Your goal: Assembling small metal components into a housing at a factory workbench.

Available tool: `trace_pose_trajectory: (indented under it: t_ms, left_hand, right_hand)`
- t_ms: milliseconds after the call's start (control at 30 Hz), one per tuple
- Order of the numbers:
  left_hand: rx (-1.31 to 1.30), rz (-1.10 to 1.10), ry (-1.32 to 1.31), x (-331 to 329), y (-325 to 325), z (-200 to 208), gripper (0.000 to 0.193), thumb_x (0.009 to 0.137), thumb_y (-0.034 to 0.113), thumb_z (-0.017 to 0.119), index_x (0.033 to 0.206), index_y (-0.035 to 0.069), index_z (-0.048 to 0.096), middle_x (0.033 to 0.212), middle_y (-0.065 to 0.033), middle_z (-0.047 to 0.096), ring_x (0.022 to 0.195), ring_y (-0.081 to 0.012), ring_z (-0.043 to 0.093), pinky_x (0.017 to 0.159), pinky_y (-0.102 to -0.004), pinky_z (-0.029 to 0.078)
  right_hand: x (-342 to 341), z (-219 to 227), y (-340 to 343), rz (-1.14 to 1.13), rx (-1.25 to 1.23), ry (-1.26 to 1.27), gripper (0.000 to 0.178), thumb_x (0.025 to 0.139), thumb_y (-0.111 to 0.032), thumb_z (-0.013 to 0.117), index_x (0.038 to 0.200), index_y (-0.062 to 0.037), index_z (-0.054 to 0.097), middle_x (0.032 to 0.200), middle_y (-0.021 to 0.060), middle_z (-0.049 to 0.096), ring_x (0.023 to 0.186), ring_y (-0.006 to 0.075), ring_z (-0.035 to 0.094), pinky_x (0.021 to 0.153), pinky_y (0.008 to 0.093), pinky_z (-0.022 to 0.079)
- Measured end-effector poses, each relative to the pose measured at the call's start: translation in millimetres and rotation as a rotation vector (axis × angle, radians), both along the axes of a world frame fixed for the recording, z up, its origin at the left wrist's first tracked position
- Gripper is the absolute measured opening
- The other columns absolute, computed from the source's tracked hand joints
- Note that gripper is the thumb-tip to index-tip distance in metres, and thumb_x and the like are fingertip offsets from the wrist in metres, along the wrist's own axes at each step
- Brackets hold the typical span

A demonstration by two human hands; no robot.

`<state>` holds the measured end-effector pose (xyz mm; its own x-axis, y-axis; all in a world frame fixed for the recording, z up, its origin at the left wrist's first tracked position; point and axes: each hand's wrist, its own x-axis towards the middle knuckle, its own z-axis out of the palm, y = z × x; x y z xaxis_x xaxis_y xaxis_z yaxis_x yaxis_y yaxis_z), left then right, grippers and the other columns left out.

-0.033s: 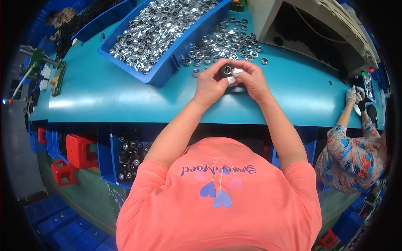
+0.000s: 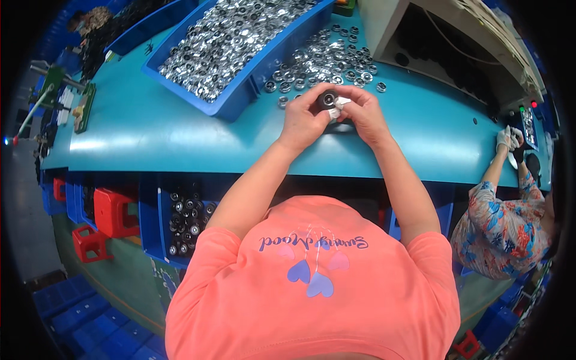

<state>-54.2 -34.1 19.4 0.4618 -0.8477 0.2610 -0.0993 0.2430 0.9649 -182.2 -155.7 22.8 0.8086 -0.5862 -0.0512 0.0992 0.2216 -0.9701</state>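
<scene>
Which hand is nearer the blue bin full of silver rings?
Left. The left hand is just right of the blue bin's near corner; the right hand sits farther right, beyond it.

Teal tabletop (image 2: 180, 126) carrying a blue tray (image 2: 240, 96) heaped with silver rings. Right of the tray, loose metal rings (image 2: 324, 60) lie scattered; further right stands a beige machine housing (image 2: 384, 24). Far left of the tray, small green fixtures (image 2: 84, 108), possibly circuit boards.
</scene>
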Motion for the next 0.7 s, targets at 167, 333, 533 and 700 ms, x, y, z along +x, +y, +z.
trace_pose_trajectory:
  t_ms: [167, 333, 533, 700]
  left_hand:
    - [0.019, -0.009, 0.025, -0.1, 0.9, 0.2, 0.045, 0.082, -0.001, 0.074, 0.126, 0.004, 0.064, 0.107, -0.0017, 0.071, 0.095, -0.0085, 0.066, 0.082, -0.0245, 0.055]
    - [-0.039, -0.080, 0.187, 2.7, 0.0, 3.8, 0.047, 0.083, 0.001, 0.076, 0.128, 0.005, 0.063, 0.106, -0.0011, 0.070, 0.094, -0.0091, 0.067, 0.082, -0.0243, 0.055]
    - [0.006, -0.044, 0.117, 2.3, 0.8, -3.8, 0.047, 0.083, 0.001, 0.076, 0.128, 0.004, 0.062, 0.106, -0.0010, 0.069, 0.095, -0.0090, 0.067, 0.083, -0.0245, 0.055]
    - [-0.011, -0.007, 0.051, -1.2, 2.7, -2.8, 0.046, 0.084, 0.000, 0.073, 0.127, 0.003, 0.060, 0.106, -0.0018, 0.069, 0.095, -0.0091, 0.067, 0.082, -0.0247, 0.055]
  right_hand:
    - [-0.7, -1.3, 1.5, 0.005, 0.001, -0.020, 0.038, 0.085, -0.003, 0.064, 0.123, 0.0013, 0.065, 0.102, 0.0054, 0.068, 0.087, 0.0118, 0.063, 0.071, 0.0250, 0.053]
    - [-3.2, 4.1, -0.1, 0.021, 0.078, -0.078, 0.040, 0.086, -0.004, 0.066, 0.126, 0.0007, 0.064, 0.103, 0.0058, 0.069, 0.086, 0.0105, 0.063, 0.069, 0.0237, 0.051]
    - [-5.2, 3.5, -5.1, 0.022, 0.014, -0.037, 0.044, 0.084, -0.003, 0.067, 0.128, 0.0005, 0.063, 0.100, 0.0057, 0.071, 0.078, 0.0079, 0.062, 0.064, 0.0218, 0.049]
    - [-7.0, 5.7, -1.8, 0.025, 0.021, -0.020, 0.048, 0.083, -0.002, 0.067, 0.131, -0.0014, 0.061, 0.101, 0.0051, 0.071, 0.074, 0.0070, 0.061, 0.061, 0.0212, 0.048]
